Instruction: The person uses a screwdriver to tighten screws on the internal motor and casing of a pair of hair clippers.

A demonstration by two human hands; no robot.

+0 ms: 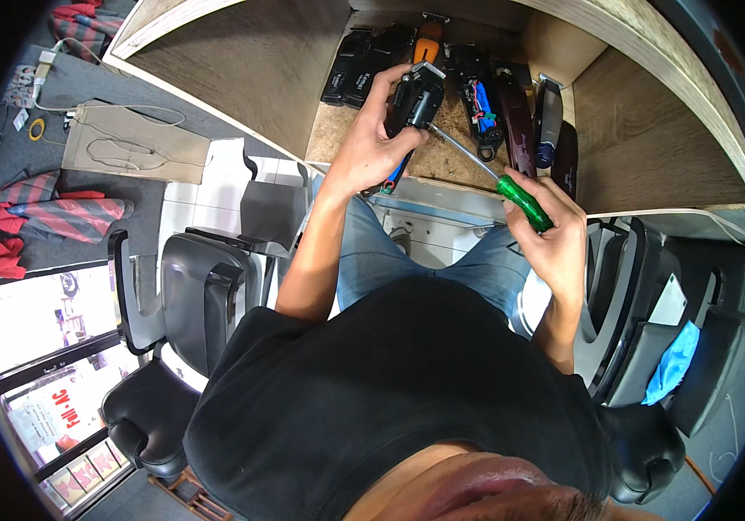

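My left hand [374, 148] is closed around a black hair clipper [418, 97], its metal blade end pointing up and away. In my right hand [557, 224] is a screwdriver with a green handle [524, 203]. Its thin metal shaft [464, 149] slants up to the left, and the tip reaches the clipper's lower side near my left thumb; whether it sits in a screw I cannot tell. Beyond the clipper lies an orange trimmer [428, 45]. Right of it, an opened clipper [481, 108] shows blue and red parts inside.
Black clippers [357, 69] lie at the shelf's back left. A maroon clipper [516, 122] and a dark-and-silver clipper [549, 122] lie at its right. Wooden side panels [234, 78] rise around the shelf. Black salon chairs [207, 286] stand either side; a blue cloth [673, 363] drapes the right one.
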